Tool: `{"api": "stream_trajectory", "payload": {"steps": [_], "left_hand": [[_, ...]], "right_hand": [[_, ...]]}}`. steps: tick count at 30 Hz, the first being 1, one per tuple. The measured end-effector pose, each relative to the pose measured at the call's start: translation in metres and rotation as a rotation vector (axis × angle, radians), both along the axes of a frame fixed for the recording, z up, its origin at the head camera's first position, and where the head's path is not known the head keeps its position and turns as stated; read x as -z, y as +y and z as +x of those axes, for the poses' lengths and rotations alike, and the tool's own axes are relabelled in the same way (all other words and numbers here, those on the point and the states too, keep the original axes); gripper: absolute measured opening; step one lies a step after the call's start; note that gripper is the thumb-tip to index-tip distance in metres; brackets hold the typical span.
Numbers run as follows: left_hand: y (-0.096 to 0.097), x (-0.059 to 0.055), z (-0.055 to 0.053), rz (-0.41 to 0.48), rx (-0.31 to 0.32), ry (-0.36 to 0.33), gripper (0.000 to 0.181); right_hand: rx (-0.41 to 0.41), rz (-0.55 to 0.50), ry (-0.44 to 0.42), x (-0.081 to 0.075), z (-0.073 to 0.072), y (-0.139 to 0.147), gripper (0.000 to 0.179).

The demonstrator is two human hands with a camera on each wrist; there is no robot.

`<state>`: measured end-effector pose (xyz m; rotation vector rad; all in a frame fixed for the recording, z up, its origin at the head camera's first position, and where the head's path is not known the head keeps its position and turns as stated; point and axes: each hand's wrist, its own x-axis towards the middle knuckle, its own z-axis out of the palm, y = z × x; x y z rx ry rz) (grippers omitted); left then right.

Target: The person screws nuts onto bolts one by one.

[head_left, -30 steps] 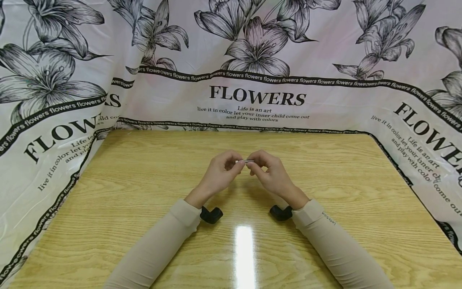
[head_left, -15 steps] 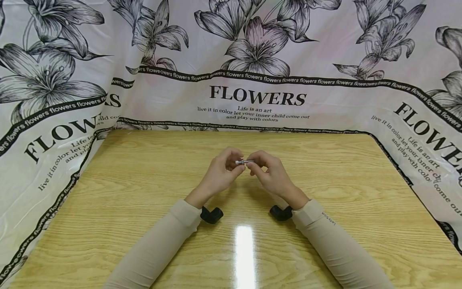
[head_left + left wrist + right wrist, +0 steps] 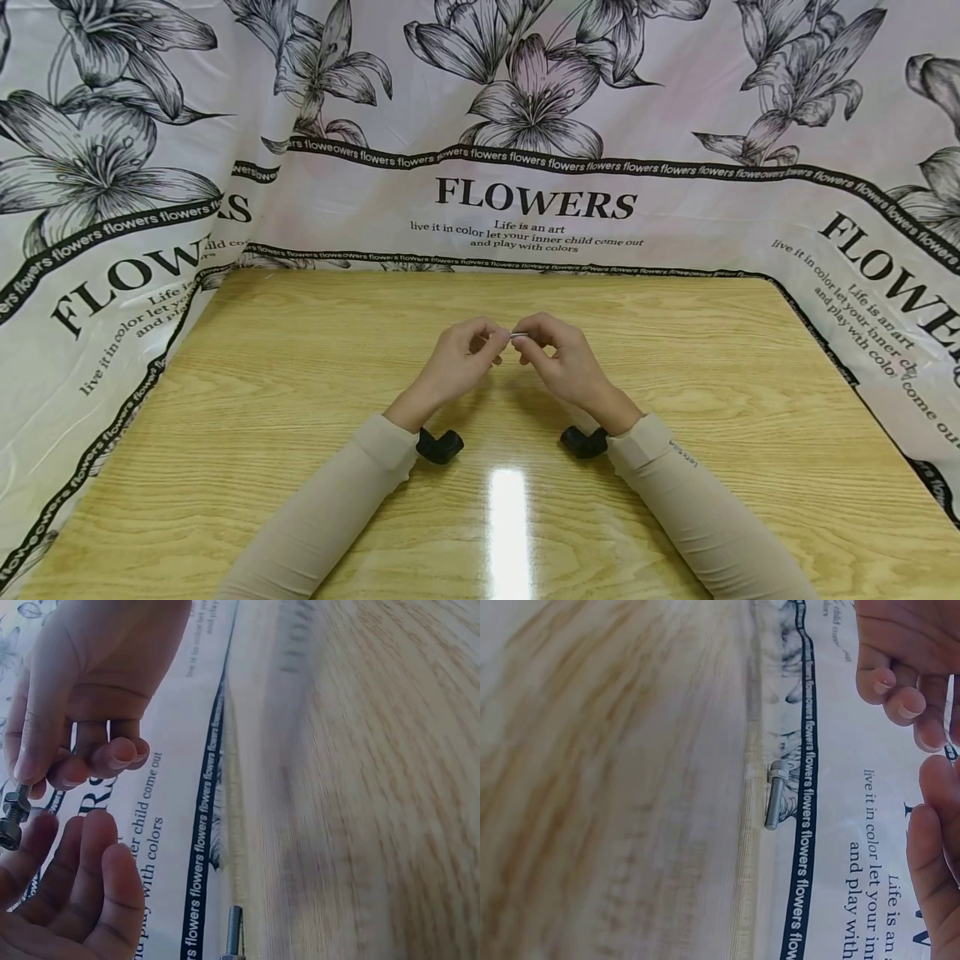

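Desk (image 3: 300,400), pale wood grain, hemmed on three sides by a white cloth (image 3: 675,217) printed with lilies and the word FLOWERS. Both forearms, in beige sleeves, come in from the near edge and meet over the desk's middle. Left hand (image 3: 457,360) and right hand (image 3: 564,360) hold a small bolt (image 3: 517,335) level between their fingertips, clear of the desk top. Half a second earlier more of the shank showed between the hands and the left thumb stood higher; now the left fingers have closed in over that end, which suggests a turning stroke on the nut (image 3: 15,802). The left wrist view shows the nut on the bolt, pinched by the right fingers (image 3: 34,727), with the left fingers loosely curled at its end. Thread engagement cannot be judged. A second bolt (image 3: 775,795) lies at the desk's far edge against the cloth; its length is partly cut off in the left wrist view.
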<state>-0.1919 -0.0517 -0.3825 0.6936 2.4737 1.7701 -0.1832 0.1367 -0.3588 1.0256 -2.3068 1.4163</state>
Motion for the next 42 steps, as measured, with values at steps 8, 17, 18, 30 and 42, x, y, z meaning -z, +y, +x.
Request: {"api": "stream_trajectory", "payload": {"steps": [8, 17, 18, 30, 42], "left_hand": [[0.0025, -0.003, 0.0019, 0.021, -0.02, 0.07, 0.02], [0.0005, -0.0025, 0.0024, 0.002, -0.025, 0.029, 0.028], [0.0006, -0.0024, 0.0021, -0.001, -0.028, 0.025, 0.028], [0.0029, -0.0036, 0.0014, -0.013, -0.035, 0.108, 0.017], [0.0013, -0.0039, 0.0022, -0.039, -0.031, 0.043, 0.024]], "right_hand": [[-0.004, -0.01, -0.01, 0.0004, -0.0005, 0.0001, 0.008], [0.001, -0.004, 0.003, 0.0015, -0.001, 0.0004, 0.009], [0.001, -0.004, 0.003, 0.0018, -0.0013, 0.0005, 0.009], [-0.007, -0.011, -0.001, 0.0015, -0.0012, 0.0003, 0.008], [-0.007, -0.012, 0.006, 0.0019, -0.0008, 0.0001, 0.009]]}}
